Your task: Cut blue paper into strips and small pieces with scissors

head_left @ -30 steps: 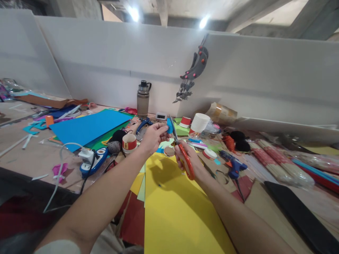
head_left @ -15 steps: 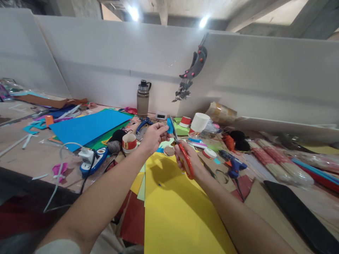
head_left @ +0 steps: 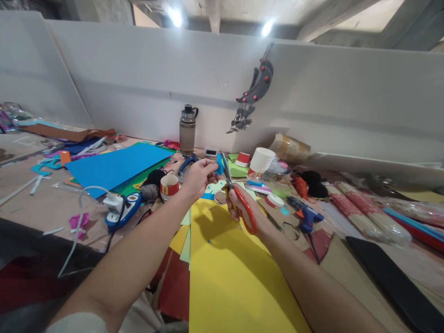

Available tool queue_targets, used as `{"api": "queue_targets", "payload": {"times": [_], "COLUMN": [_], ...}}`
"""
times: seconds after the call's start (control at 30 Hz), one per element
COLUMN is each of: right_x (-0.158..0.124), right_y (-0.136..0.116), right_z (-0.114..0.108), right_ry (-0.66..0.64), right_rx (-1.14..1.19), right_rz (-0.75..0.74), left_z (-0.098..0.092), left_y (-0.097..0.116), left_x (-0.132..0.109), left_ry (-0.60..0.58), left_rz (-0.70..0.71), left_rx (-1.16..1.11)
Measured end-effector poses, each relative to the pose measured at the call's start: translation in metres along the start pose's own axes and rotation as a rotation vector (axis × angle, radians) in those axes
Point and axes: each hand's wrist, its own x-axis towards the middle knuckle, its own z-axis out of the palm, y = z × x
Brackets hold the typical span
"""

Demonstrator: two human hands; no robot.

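Observation:
Between the thumb and fingers of my left hand (head_left: 201, 178) is a small piece of blue paper (head_left: 219, 164), pinched at its edge. My right hand (head_left: 243, 203) grips scissors (head_left: 248, 213) by their red-orange handles. The metal blades point up and away, just right of the blue paper; whether they touch it I cannot tell. Both hands are above the far end of a large yellow sheet (head_left: 236, 268). Small blue scraps and a round cardboard piece (head_left: 221, 198) lie beneath them.
Left are a blue sheet (head_left: 118, 164), a power strip (head_left: 123, 212) with a white cable, and a red paper cup (head_left: 169, 185). Behind stand a bottle (head_left: 187, 132) and stacked white cups (head_left: 262, 160). Rightward lie a glue gun (head_left: 305, 215) and a black flat object (head_left: 391, 282).
My left hand has shifted slightly left with the blue paper. The scissors have moved a little away from it, leaving a wider gap between the paper and the blades.

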Motion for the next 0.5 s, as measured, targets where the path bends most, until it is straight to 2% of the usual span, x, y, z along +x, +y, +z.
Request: {"api": "queue_targets", "payload": {"times": [0.5], "right_x": [-0.0022], "right_y": [0.0000], "right_z": [-0.0006], "right_ry": [0.017], "right_rx": [-0.007], "right_rz": [0.030], "left_z": [-0.0015], "left_y": [-0.0015], "left_x": [0.0006], "left_ry": [-0.021], "left_rz": [0.006], "left_rx": [0.059]}}
